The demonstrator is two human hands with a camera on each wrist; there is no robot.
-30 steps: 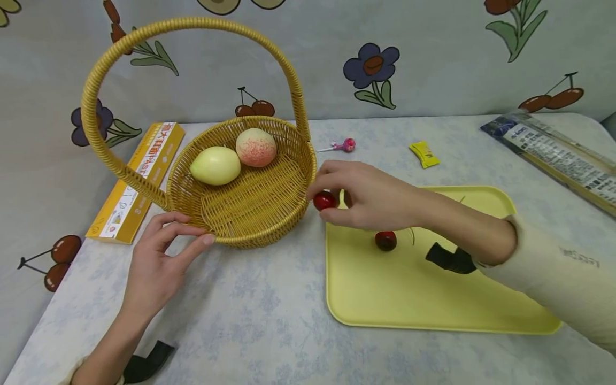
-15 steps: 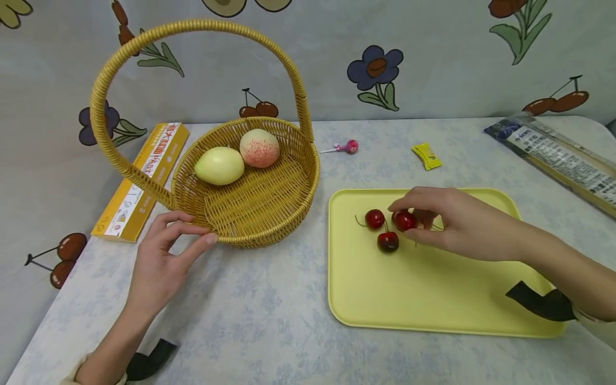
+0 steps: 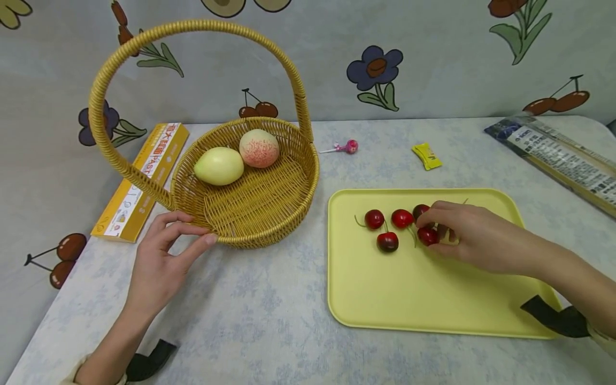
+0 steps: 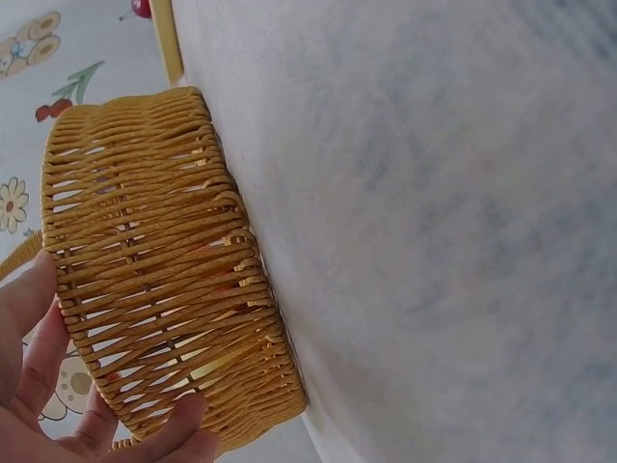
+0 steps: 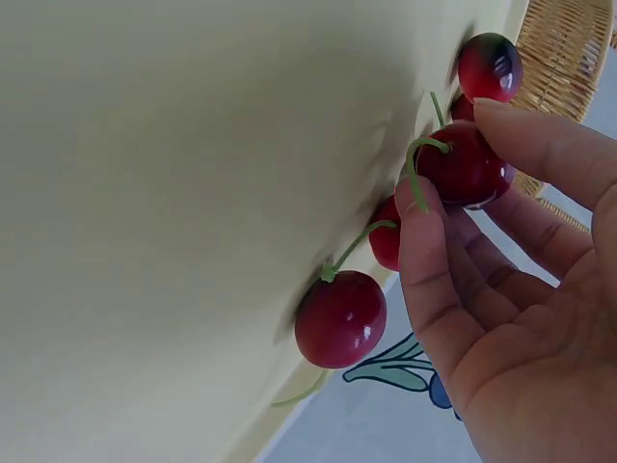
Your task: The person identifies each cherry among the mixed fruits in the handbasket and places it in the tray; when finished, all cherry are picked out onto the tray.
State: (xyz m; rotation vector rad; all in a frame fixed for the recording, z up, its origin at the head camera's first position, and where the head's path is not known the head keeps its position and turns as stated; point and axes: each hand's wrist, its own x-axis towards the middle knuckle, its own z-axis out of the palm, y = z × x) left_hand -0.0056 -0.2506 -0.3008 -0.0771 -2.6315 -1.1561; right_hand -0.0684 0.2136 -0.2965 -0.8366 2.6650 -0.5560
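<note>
The right hand rests low over the yellow tray, its thumb and forefinger curled round a cherry and pinching it. That cherry is small, round, glossy and deep red with a darker shade toward one end; the right wrist view shows a thin green stem curving up from its top beside the thumb. It sits at the tray's surface, in the far half of the tray, among four other cherries of the same red, shiny look that lie close together just to its left and behind it, each with a fine green stem.

The left hand lies on the tabletop with relaxed, nearly straight fingers; its fingertips touch the near rim of the woven yellow basket and grip nothing. The basket has a tall arched handle and holds a pale green fruit and a pink-speckled peach, side by side at its far wall.
</note>
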